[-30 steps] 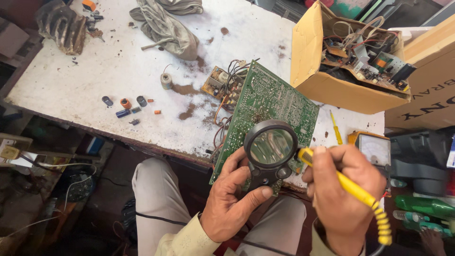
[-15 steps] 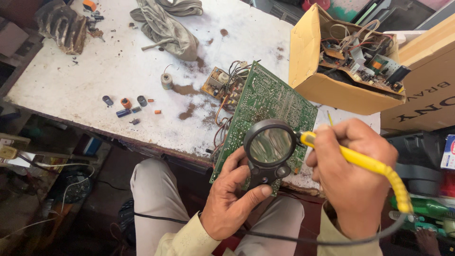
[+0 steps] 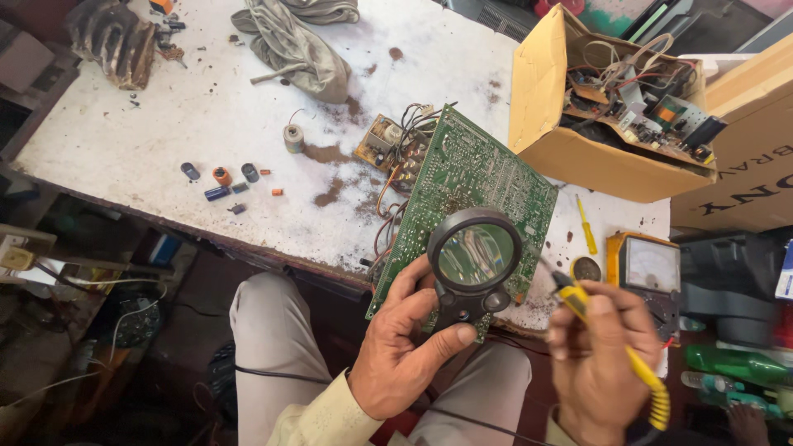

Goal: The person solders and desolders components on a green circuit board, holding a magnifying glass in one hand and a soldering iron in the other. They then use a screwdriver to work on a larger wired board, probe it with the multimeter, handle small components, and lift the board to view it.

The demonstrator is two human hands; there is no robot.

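Observation:
A green circuit board [image 3: 471,177] lies tilted over the front edge of the white worktable [image 3: 165,149], wires trailing from its left side. My left hand [image 3: 405,347] grips the black handle of a round magnifying glass [image 3: 474,254] and holds it over the board's lower part, fingers also touching the board's edge. My right hand [image 3: 599,355] holds a yellow soldering iron [image 3: 615,347] like a pen, its tip pointing at the board just right of the lens.
A cardboard box [image 3: 578,149] of electronic scrap stands behind the board. A yellow analogue meter [image 3: 648,268] and small yellow screwdriver [image 3: 586,227] lie at right. Loose capacitors [image 3: 221,182], a solder spool [image 3: 293,136] and grey cloth [image 3: 293,49] sit farther left. My knees are below the table edge.
My right hand has dropped lower and turned, so the soldering iron's tip now points up-left at the board. The left hand and magnifying glass stay nearly where they were.

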